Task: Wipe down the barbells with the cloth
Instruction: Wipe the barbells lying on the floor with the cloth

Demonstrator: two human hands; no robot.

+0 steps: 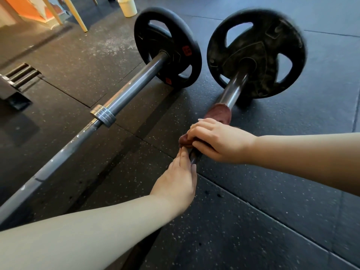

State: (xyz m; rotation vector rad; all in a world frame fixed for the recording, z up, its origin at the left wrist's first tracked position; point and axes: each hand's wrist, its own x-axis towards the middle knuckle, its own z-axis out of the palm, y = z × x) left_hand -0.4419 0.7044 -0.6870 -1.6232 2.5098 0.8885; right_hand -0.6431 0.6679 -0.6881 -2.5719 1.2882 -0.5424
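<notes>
Evidently the right hand (pixel 218 141) clamps the cloth (pixel 217 114) round the barbell (pixel 235 88) to rub it; the left hand (pixel 177 184), fingers straight, steadies it

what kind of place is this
Most likely a gym's weight area: a grey barbell and a chrome barbell, each with a black weight plate, lie on dark speckled rubber matting. The right hand grips a reddish cloth round the chrome one.
</notes>
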